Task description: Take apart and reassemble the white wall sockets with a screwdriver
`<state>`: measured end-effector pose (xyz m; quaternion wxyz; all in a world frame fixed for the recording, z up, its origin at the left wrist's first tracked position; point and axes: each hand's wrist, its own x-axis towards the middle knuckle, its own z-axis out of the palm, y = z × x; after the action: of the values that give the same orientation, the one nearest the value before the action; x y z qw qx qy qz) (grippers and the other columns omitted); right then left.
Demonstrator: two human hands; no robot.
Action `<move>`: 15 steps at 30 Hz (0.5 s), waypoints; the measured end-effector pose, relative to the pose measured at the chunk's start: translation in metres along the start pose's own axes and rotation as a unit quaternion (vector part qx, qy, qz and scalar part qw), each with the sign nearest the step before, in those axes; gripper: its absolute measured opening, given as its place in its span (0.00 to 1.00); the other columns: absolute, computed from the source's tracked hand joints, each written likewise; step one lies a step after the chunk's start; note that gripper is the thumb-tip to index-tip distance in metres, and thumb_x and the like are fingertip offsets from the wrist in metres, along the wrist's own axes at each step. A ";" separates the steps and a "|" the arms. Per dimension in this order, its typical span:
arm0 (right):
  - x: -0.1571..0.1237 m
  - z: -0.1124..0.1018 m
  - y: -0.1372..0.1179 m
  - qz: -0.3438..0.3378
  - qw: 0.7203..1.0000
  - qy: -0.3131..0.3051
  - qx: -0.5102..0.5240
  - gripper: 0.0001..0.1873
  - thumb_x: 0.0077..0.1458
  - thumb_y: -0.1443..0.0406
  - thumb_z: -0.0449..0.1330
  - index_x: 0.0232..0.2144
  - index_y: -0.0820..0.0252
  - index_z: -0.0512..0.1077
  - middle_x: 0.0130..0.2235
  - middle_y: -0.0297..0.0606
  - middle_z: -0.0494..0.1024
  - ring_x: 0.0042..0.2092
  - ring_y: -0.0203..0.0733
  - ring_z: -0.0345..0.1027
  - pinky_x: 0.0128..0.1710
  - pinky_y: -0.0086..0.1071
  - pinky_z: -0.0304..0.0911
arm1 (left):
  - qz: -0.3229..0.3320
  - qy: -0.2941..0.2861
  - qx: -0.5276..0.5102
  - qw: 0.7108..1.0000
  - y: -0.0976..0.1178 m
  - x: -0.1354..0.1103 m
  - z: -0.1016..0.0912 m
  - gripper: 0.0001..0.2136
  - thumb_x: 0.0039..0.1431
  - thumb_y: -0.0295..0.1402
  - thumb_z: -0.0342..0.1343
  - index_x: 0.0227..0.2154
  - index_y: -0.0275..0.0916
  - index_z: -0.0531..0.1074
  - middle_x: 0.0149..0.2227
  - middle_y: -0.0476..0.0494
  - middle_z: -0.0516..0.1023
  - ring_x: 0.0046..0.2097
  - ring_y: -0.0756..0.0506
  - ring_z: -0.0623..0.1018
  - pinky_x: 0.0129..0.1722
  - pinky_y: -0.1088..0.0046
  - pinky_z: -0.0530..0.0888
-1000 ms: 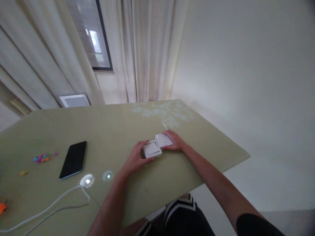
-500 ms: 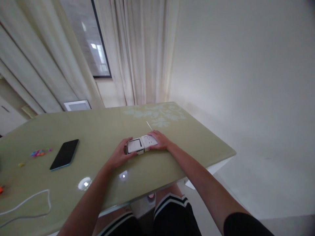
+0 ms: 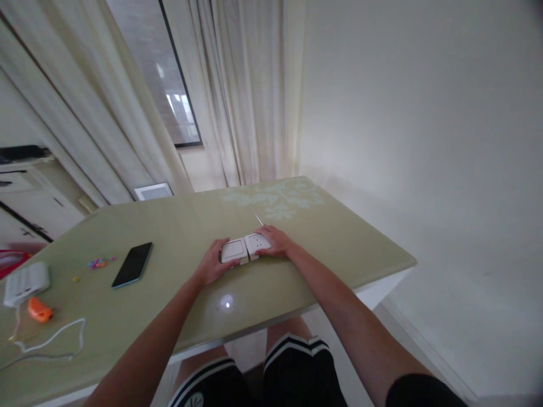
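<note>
By the left hand point(image 3: 212, 263), a white, square plastic switch point(image 3: 233, 250) is gripped; by the right hand point(image 3: 275, 241), a white, square plastic socket point(image 3: 257, 242) is clasped, side by side above the glossy olive-green table point(image 3: 331, 249). Just beyond, a thin silvery rod point(image 3: 257, 217) is seen; well leftward, a black rectangular phone point(image 3: 133, 265) is laid.

Sleeve point(image 3: 419, 391): black, bodyward of right hand point(image 3: 274, 241) | Shorts point(image 3: 301, 376): black, white-striped hems point(image 3: 291, 341) | Emblem point(image 3: 194, 401): pale, bodyward of left hand point(image 3: 212, 263)
</note>
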<state>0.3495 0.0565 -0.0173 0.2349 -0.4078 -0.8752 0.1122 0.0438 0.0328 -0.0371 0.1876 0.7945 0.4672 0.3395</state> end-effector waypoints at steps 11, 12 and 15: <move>-0.001 -0.002 -0.004 0.006 1.000 0.005 -0.020 0.42 0.54 0.42 0.70 0.61 0.60 0.70 0.58 0.50 0.76 0.57 0.57 0.70 0.59 0.49 0.66 | 0.015 0.009 0.024 1.000 0.000 0.002 0.003 0.40 0.52 0.52 0.68 0.63 0.36 0.66 0.58 0.31 0.74 0.59 0.31 0.78 0.61 0.48 0.74; -0.002 -0.001 -0.004 0.007 1.000 0.006 -0.020 0.41 0.54 0.42 0.70 0.61 0.59 0.70 0.58 0.50 0.76 0.57 0.56 0.70 0.59 0.49 0.66 | 0.016 0.010 0.027 0.999 0.000 0.002 0.003 0.39 0.52 0.52 0.68 0.62 0.36 0.66 0.57 0.32 0.74 0.58 0.31 0.78 0.61 0.49 0.74; -0.002 0.000 -0.003 0.013 1.000 0.007 -0.020 0.42 0.55 0.42 0.70 0.61 0.60 0.70 0.58 0.50 0.75 0.57 0.56 0.70 0.59 0.49 0.66 | 0.017 0.011 0.031 0.999 0.002 0.001 0.003 0.34 0.53 0.53 0.67 0.58 0.37 0.69 0.53 0.34 0.75 0.55 0.32 0.79 0.58 0.50 0.76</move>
<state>0.3485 0.0527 -0.0163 0.2314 -0.4244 -0.8703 0.0947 0.0480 0.0327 -0.0377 0.1522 0.8038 0.4661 0.3368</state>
